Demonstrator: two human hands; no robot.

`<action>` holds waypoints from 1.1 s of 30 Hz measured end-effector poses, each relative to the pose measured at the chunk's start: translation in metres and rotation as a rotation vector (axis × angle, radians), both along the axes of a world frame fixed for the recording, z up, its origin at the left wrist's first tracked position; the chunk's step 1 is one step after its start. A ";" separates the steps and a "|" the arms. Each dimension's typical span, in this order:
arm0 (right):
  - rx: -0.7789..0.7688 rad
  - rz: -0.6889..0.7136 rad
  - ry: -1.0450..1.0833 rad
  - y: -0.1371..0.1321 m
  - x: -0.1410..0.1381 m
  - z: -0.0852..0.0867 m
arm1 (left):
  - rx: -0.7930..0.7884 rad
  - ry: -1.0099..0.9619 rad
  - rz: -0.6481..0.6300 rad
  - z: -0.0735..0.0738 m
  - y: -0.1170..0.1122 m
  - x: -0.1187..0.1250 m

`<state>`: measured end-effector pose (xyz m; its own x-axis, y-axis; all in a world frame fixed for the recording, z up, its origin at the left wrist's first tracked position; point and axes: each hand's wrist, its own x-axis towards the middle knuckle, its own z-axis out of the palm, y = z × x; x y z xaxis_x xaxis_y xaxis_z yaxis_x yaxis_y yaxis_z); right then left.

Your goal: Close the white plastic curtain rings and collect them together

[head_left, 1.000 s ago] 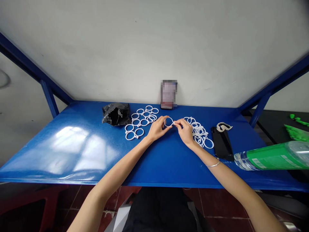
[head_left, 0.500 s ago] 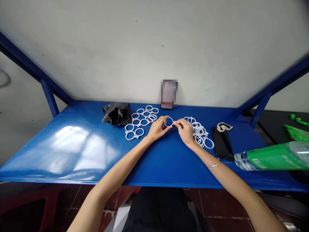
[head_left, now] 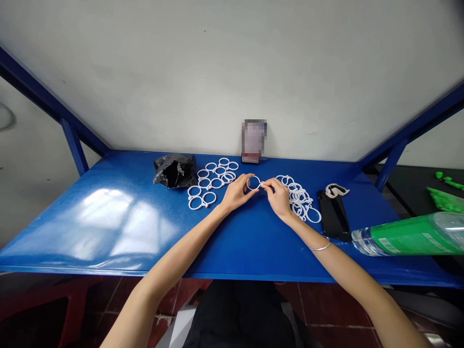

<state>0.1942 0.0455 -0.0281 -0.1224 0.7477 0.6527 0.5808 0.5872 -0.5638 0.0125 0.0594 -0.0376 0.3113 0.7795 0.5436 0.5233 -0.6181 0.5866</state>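
Note:
Between my two hands, above the middle of the blue table, is a white ring (head_left: pixel 248 186) with a small knob or loop on its right side. My left hand (head_left: pixel 237 192) curls around the ring's left side, thumb below and fingers above. My right hand (head_left: pixel 278 197) pinches the small part at the ring's right edge. Several similar white rings (head_left: pixel 216 183) lie spread out to the left of my left hand. Another heap of white rings (head_left: pixel 313 215) overlaps beside and partly behind my right hand.
A crumpled black plastic bag (head_left: pixel 174 171) stands at the back left. One phone (head_left: pixel 251 158) leans on the wall; a black phone (head_left: pixel 334 217) lies at right with a whitish strap-like item (head_left: pixel 336 191) on its top end. A green-labelled bottle (head_left: pixel 409 235) lies near the right edge.

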 end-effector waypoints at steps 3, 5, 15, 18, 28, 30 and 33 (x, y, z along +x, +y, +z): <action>0.011 -0.002 -0.006 0.000 0.000 0.000 | 0.013 -0.005 0.001 0.000 0.000 0.000; 0.014 -0.001 -0.007 0.000 0.000 0.000 | 0.015 -0.005 0.002 -0.001 0.001 0.000; -0.036 0.004 0.023 -0.001 -0.002 0.001 | 0.017 0.011 0.037 0.000 0.001 0.001; -0.043 0.002 0.034 -0.002 -0.003 0.002 | 0.009 0.019 0.051 0.001 0.000 0.001; -0.101 0.000 0.055 -0.003 -0.005 0.005 | -0.024 0.013 0.063 0.001 0.001 0.000; -0.097 0.003 0.057 -0.003 -0.005 0.005 | -0.028 0.014 0.066 0.001 0.001 0.000; -0.094 0.009 0.061 -0.002 -0.005 0.005 | -0.045 0.017 0.071 0.002 0.000 0.000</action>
